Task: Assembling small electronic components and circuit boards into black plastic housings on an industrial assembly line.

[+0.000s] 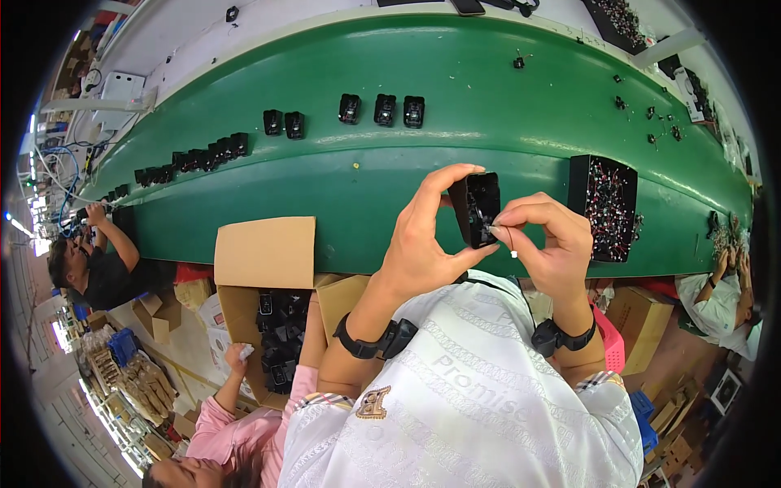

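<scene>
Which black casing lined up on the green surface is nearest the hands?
The rightmost casing, closest to the left hand; the others stand farther left.

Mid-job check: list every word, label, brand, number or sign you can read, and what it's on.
White shirt: pale lettering across the front; wording not copied here.
Emblem on the shirt: brown-gold, letter-shaped; likewise not copied.
White packages beside the open carton: printing too small and blurred to read.
Black housing in the left hand: no legible text.
</scene>
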`<state>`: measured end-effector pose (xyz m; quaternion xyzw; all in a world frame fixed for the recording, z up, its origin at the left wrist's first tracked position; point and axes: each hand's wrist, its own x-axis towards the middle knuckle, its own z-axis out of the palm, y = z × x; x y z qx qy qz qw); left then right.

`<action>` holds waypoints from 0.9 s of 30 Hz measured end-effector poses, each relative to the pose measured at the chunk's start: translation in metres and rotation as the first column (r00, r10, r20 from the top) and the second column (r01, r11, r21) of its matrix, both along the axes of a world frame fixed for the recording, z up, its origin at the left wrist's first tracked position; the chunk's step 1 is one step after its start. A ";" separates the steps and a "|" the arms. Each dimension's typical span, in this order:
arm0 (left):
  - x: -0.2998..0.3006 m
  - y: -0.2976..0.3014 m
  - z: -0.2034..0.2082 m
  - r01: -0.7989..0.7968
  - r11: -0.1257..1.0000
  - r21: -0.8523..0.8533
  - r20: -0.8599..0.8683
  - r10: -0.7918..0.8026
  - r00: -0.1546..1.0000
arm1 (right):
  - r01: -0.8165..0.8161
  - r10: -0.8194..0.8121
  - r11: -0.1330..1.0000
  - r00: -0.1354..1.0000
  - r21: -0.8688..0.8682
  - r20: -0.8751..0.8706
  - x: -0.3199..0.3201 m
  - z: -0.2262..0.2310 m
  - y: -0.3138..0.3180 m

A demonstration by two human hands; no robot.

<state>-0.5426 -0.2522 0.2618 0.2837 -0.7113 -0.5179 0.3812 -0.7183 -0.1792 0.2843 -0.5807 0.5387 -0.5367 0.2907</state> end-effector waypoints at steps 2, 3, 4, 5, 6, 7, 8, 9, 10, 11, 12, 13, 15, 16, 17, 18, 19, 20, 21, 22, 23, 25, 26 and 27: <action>-0.001 -0.002 0.000 0.027 1.000 0.013 -0.011 -0.027 1.000 | 0.010 -0.013 0.999 0.997 -0.033 -0.072 0.002 -0.001 -0.005; -0.002 -0.002 0.000 0.052 0.998 0.023 -0.024 -0.052 0.998 | 0.016 -0.026 0.997 0.989 -0.069 -0.146 0.001 -0.001 -0.007; -0.001 -0.003 -0.001 0.053 0.998 0.025 -0.022 -0.053 0.998 | 0.017 -0.027 0.998 0.989 -0.068 -0.145 0.000 -0.001 -0.008; -0.001 -0.003 -0.001 0.070 0.996 0.056 -0.025 -0.068 0.997 | 0.009 -0.026 0.995 0.985 -0.099 -0.168 -0.001 -0.001 -0.008; -0.001 -0.003 -0.002 0.086 0.992 0.088 -0.028 -0.084 0.996 | 0.001 -0.026 0.992 0.981 -0.129 -0.192 -0.002 0.000 -0.008; -0.001 -0.003 -0.002 0.087 0.992 0.089 -0.026 -0.085 0.996 | 0.002 -0.027 0.992 0.981 -0.128 -0.190 -0.003 0.003 -0.009; -0.001 -0.003 -0.003 0.076 0.993 0.096 -0.022 -0.074 0.997 | 0.004 -0.033 0.991 0.975 -0.132 -0.220 -0.005 0.006 -0.010; -0.001 -0.003 -0.004 0.064 0.993 0.103 -0.019 -0.063 0.998 | 0.006 -0.040 0.991 0.968 -0.136 -0.250 -0.006 0.008 -0.010; -0.001 -0.003 -0.004 0.067 0.992 0.103 -0.018 -0.065 0.998 | 0.008 -0.042 0.991 0.968 -0.136 -0.249 -0.007 0.009 -0.009; -0.002 -0.003 -0.005 0.074 0.991 0.109 -0.041 -0.070 0.997 | -0.036 0.008 0.994 0.965 -0.099 -0.262 -0.007 0.009 -0.009; -0.002 -0.003 -0.005 0.081 0.990 0.114 -0.064 -0.074 0.995 | -0.079 0.059 0.995 0.960 -0.062 -0.273 -0.008 0.009 -0.009; -0.003 -0.002 -0.005 0.081 0.990 0.114 -0.063 -0.074 0.995 | -0.080 0.060 0.995 0.960 -0.063 -0.273 -0.009 0.009 -0.008; -0.005 -0.002 -0.005 0.065 0.991 0.117 -0.059 -0.059 0.997 | -0.053 0.014 0.992 0.950 -0.117 -0.313 -0.013 0.009 -0.007; -0.006 -0.002 -0.005 0.064 0.991 0.116 -0.058 -0.058 0.997 | -0.054 0.015 0.992 0.950 -0.118 -0.313 -0.016 0.009 -0.007; -0.006 -0.002 -0.006 0.035 0.996 0.084 -0.064 -0.030 0.998 | -0.023 -0.018 0.993 0.939 -0.116 -0.344 -0.019 0.008 -0.007; -0.007 -0.002 -0.007 0.005 0.999 0.051 -0.069 -0.002 0.998 | 0.008 -0.050 0.993 0.926 -0.115 -0.374 -0.021 0.007 -0.007; -0.008 -0.002 -0.008 0.006 0.999 0.051 -0.070 -0.002 0.998 | 0.008 -0.051 0.993 0.926 -0.115 -0.375 -0.021 0.007 -0.005; -0.009 -0.001 -0.008 0.006 0.999 0.039 -0.074 -0.003 0.997 | -0.009 -0.012 0.998 0.951 -0.068 -0.310 -0.022 0.007 -0.003; -0.010 -0.001 -0.008 0.005 1.000 0.028 -0.078 -0.003 0.997 | -0.030 0.024 0.999 0.970 -0.021 -0.243 -0.022 0.007 -0.001; -0.011 -0.001 -0.007 0.007 1.000 0.029 -0.078 -0.004 0.997 | -0.029 0.023 0.999 0.970 -0.021 -0.243 -0.022 0.008 0.001; -0.012 -0.001 -0.006 -0.002 1.000 -0.011 -0.036 0.002 0.999 | 0.001 0.001 1.000 0.989 0.016 -0.151 -0.022 0.008 0.003; -0.013 -0.001 -0.003 -0.010 0.999 -0.052 0.006 0.010 1.000 | 0.027 -0.024 0.998 0.998 0.053 -0.059 -0.021 0.009 0.005; -0.014 0.000 -0.002 0.004 0.999 -0.042 0.013 -0.004 1.000 | 0.020 -0.021 0.997 1.000 0.076 0.005 -0.020 0.009 0.005; -0.014 0.000 -0.001 0.018 0.999 -0.033 0.019 -0.017 1.000 | 0.012 -0.019 0.995 0.997 0.098 0.069 -0.019 0.009 0.006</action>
